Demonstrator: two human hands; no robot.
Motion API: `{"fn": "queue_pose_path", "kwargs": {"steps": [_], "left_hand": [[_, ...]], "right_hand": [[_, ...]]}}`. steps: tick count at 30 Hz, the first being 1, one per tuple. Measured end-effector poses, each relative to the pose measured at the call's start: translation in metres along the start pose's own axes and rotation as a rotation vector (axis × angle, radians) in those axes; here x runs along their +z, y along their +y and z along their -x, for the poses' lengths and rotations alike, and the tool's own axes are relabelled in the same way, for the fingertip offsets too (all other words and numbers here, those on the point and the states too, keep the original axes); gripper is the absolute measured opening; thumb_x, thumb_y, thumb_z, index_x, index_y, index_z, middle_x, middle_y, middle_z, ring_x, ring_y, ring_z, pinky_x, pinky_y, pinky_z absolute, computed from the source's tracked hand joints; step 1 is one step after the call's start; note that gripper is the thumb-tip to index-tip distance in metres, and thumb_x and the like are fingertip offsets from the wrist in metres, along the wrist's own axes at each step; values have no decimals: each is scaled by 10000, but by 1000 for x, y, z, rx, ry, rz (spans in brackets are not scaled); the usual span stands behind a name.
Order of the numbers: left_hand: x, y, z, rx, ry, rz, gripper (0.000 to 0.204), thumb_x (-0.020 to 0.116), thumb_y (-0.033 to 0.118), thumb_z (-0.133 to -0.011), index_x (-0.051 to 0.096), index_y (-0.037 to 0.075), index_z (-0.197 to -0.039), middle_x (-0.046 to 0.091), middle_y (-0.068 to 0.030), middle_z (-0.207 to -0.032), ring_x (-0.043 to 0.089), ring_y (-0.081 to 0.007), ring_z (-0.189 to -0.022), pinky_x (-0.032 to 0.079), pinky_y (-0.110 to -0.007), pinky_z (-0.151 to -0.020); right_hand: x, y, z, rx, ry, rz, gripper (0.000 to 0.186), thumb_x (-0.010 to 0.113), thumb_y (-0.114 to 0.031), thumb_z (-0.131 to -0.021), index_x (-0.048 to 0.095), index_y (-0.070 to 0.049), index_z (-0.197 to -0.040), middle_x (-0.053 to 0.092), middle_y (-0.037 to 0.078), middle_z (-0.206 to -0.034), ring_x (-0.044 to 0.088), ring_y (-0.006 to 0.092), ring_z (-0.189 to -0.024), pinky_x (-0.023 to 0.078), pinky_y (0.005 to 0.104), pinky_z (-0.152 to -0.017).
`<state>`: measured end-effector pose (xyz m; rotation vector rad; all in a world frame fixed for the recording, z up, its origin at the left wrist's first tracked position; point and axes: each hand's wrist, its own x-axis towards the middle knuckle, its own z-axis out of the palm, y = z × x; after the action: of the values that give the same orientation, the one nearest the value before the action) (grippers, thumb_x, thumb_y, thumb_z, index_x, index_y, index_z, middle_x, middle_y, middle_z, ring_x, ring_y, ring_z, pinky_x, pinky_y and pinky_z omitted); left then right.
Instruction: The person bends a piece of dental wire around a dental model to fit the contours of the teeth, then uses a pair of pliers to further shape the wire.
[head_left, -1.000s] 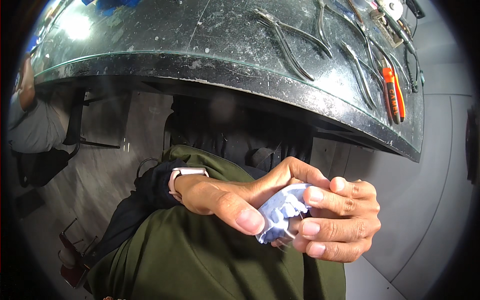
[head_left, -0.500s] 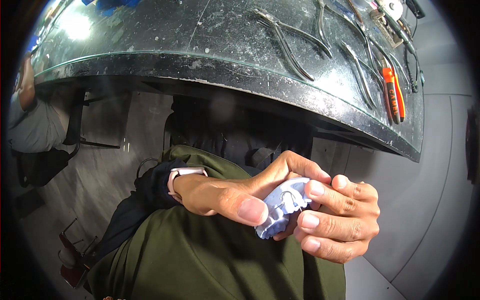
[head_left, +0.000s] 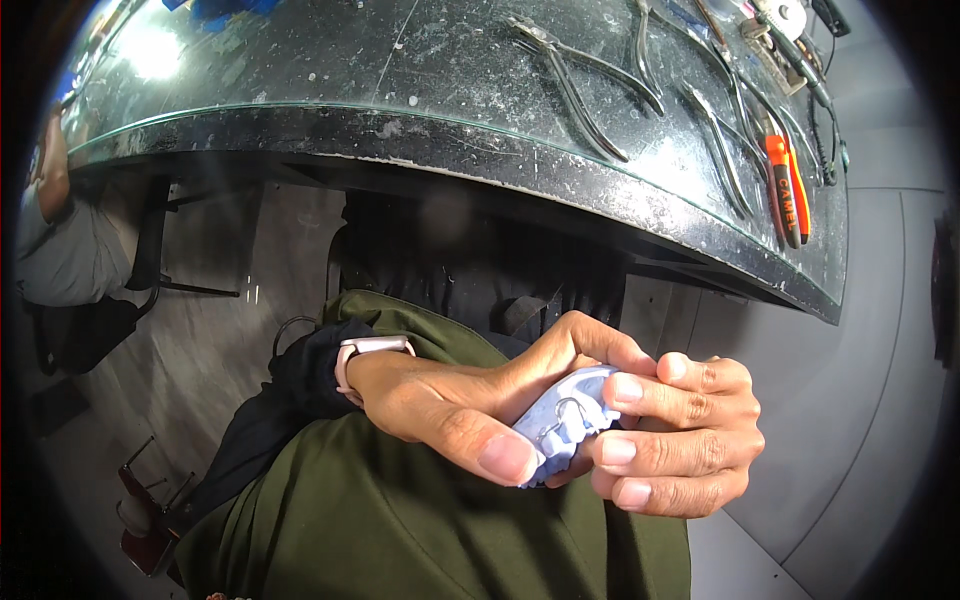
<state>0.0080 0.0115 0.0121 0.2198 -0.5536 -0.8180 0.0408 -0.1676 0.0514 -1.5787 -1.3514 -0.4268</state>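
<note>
A pale blue dental cast [head_left: 560, 410] with moulded teeth is held above my lap. A thin bent wire [head_left: 570, 408] curves against its side by the teeth. My left hand [head_left: 470, 400] grips the cast, its thumb on the near side and its index finger arched over the far side. From the right, the fingers of my right hand [head_left: 690, 430] curl against the cast's right end. The right thumb is hidden, as is the cast's back side. Whether the right fingertips pinch the wire or only the cast is hard to see.
Beyond my lap runs a dark, glass-topped workbench [head_left: 330, 85]. On its right lie metal pliers [head_left: 580, 85], more pliers [head_left: 720, 150] and orange-and-black handled pliers [head_left: 788, 190]. A handpiece with a cord [head_left: 800, 65] is at the far right. Another person [head_left: 75, 240] sits at the left.
The cast has turned slightly in my left hand, so more of its side and the wire show. My right hand has shifted a little with it.
</note>
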Motion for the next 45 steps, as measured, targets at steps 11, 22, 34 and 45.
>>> {"fn": "queue_pose_path", "kwargs": {"steps": [11,22,34,45], "left_hand": [[4,0,2,-62,52,96,743,503,254,-743,55,65,-1305,232,-117,-1242,212,-213,-1211,214,-392,-955],[-4,-10,-1,130,-99,106,734,513,235,-747,72,86,-1315,225,-92,-1249,219,-194,-1195,204,-387,-960],[-3,-12,-1,138,-57,105,718,496,243,-743,93,50,-1305,237,-97,-1248,228,-188,-1193,214,-387,-961],[2,-4,-1,56,8,102,719,502,221,-732,96,73,-1306,238,-80,-1236,225,-181,-1197,217,-377,-961]], "right_hand": [[5,-3,6,12,46,33,285,677,-135,-741,587,-145,-1011,654,20,-924,634,237,-869,406,400,-920],[24,8,-10,-149,300,171,202,667,51,-600,584,-85,-723,658,-20,-663,660,142,-629,497,210,-570],[23,5,-14,-160,268,245,161,647,32,-639,579,-95,-711,650,-37,-654,660,142,-630,506,212,-527],[19,8,-13,-150,231,157,157,645,38,-641,581,-87,-713,656,-16,-668,663,154,-642,508,225,-559]]}}
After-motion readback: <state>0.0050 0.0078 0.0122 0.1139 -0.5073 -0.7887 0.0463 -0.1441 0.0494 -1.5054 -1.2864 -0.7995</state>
